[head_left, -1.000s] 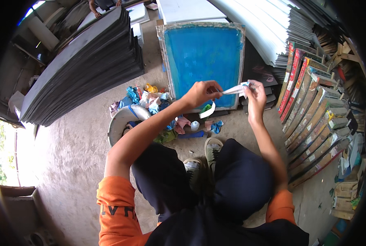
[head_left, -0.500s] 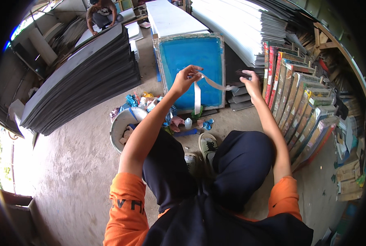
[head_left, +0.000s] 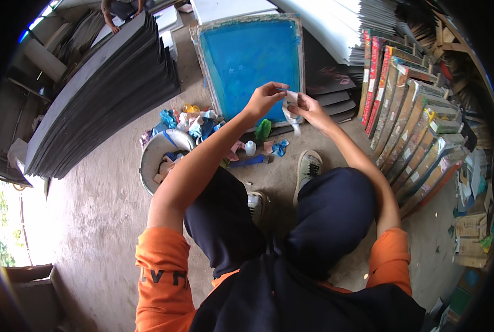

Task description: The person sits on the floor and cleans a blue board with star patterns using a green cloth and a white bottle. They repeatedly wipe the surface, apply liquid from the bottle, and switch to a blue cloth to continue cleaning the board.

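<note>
My left hand (head_left: 265,98) and my right hand (head_left: 308,109) are raised close together in front of me, both pinching a pale strip of tape (head_left: 290,108) that hangs crumpled between them. Right behind the hands leans a blue mesh screen in a wooden frame (head_left: 247,55). Below them on the concrete floor lie a small white bottle (head_left: 250,148), a green rag (head_left: 263,130) and blue scraps (head_left: 280,148). I am squatting, with my dark trousers and one grey shoe (head_left: 309,167) under my arms.
A round metal bucket (head_left: 157,156) full of coloured rags stands at my left. A tall stack of dark sheets (head_left: 103,83) fills the left side. Framed screens (head_left: 413,110) lean in a row at the right. Another person (head_left: 119,8) crouches at the far top.
My hands have drawn together: the strip that was stretched out between them now hangs bunched. The view has tilted a little lower and closer.
</note>
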A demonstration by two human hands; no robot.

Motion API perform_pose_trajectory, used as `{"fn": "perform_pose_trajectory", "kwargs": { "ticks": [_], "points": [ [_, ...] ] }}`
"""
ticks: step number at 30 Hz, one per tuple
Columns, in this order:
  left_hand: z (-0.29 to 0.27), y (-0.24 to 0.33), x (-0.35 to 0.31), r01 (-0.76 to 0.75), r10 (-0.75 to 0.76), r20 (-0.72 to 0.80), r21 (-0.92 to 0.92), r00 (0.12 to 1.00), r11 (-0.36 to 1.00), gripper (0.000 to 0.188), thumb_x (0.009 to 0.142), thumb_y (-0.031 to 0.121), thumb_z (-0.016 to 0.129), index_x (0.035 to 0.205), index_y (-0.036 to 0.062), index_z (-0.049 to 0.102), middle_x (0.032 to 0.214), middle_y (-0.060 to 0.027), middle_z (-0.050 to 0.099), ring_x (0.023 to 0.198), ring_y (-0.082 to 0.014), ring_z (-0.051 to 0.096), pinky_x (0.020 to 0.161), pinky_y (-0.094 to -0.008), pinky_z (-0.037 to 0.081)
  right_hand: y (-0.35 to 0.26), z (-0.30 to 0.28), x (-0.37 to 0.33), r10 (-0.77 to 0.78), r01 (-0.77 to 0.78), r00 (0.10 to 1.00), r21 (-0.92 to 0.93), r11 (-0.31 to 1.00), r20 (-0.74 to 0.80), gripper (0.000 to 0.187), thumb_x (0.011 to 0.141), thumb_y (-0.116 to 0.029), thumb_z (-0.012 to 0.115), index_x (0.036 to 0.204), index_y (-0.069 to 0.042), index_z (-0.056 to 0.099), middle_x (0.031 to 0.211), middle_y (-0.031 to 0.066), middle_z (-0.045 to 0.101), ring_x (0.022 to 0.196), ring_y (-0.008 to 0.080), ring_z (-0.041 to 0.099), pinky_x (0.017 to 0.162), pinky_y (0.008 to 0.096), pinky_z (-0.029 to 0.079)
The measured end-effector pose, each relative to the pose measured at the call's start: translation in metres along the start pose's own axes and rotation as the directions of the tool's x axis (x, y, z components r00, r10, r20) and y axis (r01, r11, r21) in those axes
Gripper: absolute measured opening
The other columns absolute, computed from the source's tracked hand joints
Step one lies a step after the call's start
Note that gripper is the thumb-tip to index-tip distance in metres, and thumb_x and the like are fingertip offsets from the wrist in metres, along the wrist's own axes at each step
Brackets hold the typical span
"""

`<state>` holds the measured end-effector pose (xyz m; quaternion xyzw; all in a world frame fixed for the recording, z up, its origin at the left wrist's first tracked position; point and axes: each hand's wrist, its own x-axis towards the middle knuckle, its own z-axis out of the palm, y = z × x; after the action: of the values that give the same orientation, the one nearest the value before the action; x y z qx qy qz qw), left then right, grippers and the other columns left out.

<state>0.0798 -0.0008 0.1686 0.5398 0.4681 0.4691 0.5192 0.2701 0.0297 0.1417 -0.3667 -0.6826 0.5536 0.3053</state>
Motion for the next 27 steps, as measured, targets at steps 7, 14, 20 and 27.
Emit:
{"fn": "perform_pose_trajectory", "kwargs": {
  "ticks": [7,14,20,27],
  "points": [
    [-0.029,-0.060,0.001,0.202,-0.233,0.056,0.336,0.971,0.920,0.032,0.087,0.021,0.060,0.115,0.0062,0.062,0.104,-0.0103,0.066,0.098,-0.0172,0.061,0.086,-0.0299,0.046,0.064,0.026,0.018,-0.025,0.011,0.999,-0.408,0.913,-0.028,0.023,0.084,-0.018,0.065,0.101,-0.002,0.065,0.088,0.0154,0.068,0.081,0.0245,0.067,0.071,0.0333,0.048],
    [-0.047,-0.117,0.007,0.242,-0.356,0.110,0.547,0.928,0.801,0.032,0.085,0.024,0.064,0.112,0.0059,0.062,0.105,-0.0122,0.066,0.098,-0.0203,0.063,0.084,-0.0319,0.049,0.151,0.014,0.018,0.145,-0.062,0.982,-0.509,0.859,0.125,0.041,0.081,-0.024,0.067,0.113,0.001,0.060,0.106,0.0193,0.063,0.099,0.0284,0.061,0.084,0.0342,0.046],
    [-0.085,-0.168,-0.020,0.061,-0.288,0.203,0.713,0.936,0.699,0.036,0.079,0.019,0.068,0.109,0.0017,0.058,0.102,-0.0144,0.064,0.095,-0.0270,0.064,0.085,-0.0371,0.050,0.142,0.011,0.049,0.306,0.088,0.879,-0.754,0.651,0.366,0.053,0.080,-0.023,0.069,0.124,0.000,0.051,0.119,0.0218,0.053,0.112,0.0341,0.050,0.098,0.0387,0.040],
    [-0.060,-0.206,-0.008,0.097,-0.031,-0.134,0.519,0.991,0.849,0.022,0.081,0.007,0.064,0.101,-0.0007,0.059,0.096,-0.0175,0.063,0.086,-0.0290,0.065,0.075,-0.0374,0.052,0.164,0.026,0.093,0.051,0.093,0.970,-0.556,0.826,0.238,0.035,0.080,-0.006,0.066,0.112,-0.001,0.052,0.100,0.0170,0.062,0.091,0.0329,0.062,0.079,0.0393,0.050]
  ]
}}
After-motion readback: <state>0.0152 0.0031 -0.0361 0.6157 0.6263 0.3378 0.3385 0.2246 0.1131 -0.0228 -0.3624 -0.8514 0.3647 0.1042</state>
